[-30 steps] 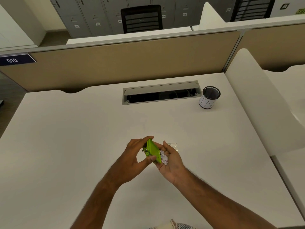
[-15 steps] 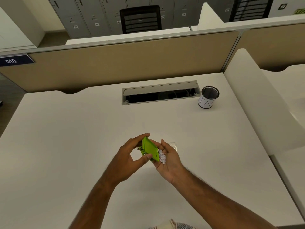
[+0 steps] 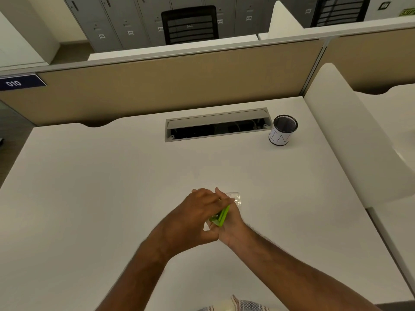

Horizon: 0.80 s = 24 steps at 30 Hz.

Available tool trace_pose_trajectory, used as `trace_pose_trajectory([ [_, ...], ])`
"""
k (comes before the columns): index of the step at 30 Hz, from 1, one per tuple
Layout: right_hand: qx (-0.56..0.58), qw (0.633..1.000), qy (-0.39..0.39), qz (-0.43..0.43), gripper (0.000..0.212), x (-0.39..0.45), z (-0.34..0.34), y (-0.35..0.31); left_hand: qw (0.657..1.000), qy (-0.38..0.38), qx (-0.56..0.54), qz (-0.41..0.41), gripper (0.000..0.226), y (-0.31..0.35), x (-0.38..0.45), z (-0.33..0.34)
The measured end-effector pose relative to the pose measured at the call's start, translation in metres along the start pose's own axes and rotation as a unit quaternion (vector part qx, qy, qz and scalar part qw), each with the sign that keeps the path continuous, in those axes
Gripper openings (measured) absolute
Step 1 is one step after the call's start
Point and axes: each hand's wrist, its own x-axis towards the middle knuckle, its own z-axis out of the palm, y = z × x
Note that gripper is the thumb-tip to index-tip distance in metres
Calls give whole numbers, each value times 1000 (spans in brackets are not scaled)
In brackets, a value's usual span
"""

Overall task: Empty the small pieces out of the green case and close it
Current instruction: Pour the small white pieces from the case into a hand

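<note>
The green case (image 3: pixel 221 215) is held edge-on between both hands, low over the near-centre of the table (image 3: pixel 112 187). The left hand (image 3: pixel 193 217) is closed round it from above, fingers curled over the far edge & thumb under. The right hand (image 3: pixel 231 221) is cupped beneath/behind it; whether it grips the case or only shields it can't be told, as the palm is hidden. The small pieces are not seen now, so it can't be told if any are left inside or lie in that palm

Risks, as judged:
- If pieces are held in the cupped right palm, they could be spilled onto the table w/ any tilt or opening of the fingers
- A piece could be trapped at the seam if the case is shut before it's fully emptied, so the lid wouldn't latch
- The case is thin & pinched at its edges, so it could be flipped out of the grip if squeezed unevenly

Count:
- 1 green case
- 2 hands
- 1 clear flat item (image 3: pixel 235 197) just beyond the fingers, partly hidden
- 1 mesh pen cup (image 3: pixel 282 130), well apart
- 1 cable hatch (image 3: pixel 216 125)
- Small pieces: can't be counted
</note>
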Motion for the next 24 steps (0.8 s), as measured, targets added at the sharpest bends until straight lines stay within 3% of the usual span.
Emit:
trace_pose_trajectory([
  [9,7,998,-61,9,60,1,-11,9,997,0,47,59,71,12,9,4],
  [15,54,998,18,-38,34,2,-4,8,989,45,-131,-51,71,-14,-6,5],
  [19,86,995,36,-29,36,1,4,5,968,109,-190,-126,71,-30,-17,4],
  [24,89,995,30,-23,39,1,9,3,952,121,-237,-148,65,-39,-24,3],
])
